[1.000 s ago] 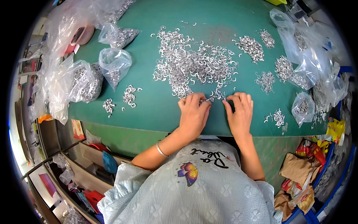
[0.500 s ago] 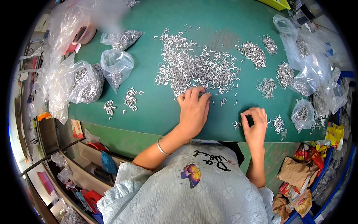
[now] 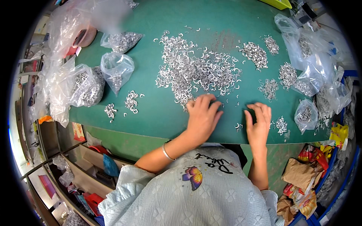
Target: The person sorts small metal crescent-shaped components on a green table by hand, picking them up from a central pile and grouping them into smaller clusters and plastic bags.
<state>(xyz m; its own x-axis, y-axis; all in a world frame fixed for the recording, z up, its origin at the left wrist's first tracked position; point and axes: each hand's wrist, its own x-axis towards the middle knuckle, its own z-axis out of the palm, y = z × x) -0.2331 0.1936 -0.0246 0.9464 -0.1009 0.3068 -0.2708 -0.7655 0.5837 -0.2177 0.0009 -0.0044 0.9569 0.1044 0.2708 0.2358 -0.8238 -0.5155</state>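
A big heap of small silver crescent-shaped metal pieces [image 3: 188,67] is spread over the green tabletop. At its near edge my left hand [image 3: 203,117] lies palm down, its bent fingers apart. Some pieces touch the thumb side, and whatever lies under the palm is hidden. To the right, my right hand [image 3: 258,123] rests near the table's front edge, thumb and fingers apart with nothing visible between them. It sits between a few loose pieces [image 3: 238,127] and a small pile of pieces [image 3: 281,125].
Sorted piles [image 3: 269,89] of similar pieces lie on the right, beside clear plastic bags [image 3: 306,116] of them. More filled bags [image 3: 88,84] stand at the left, near two small piles [image 3: 131,101]. A yellow-green bin [image 3: 277,3] sits at the far edge.
My left hand has slid right and slightly nearer me, away from the heap's near edge. My right thumb and fingers have spread from a near-pinch.
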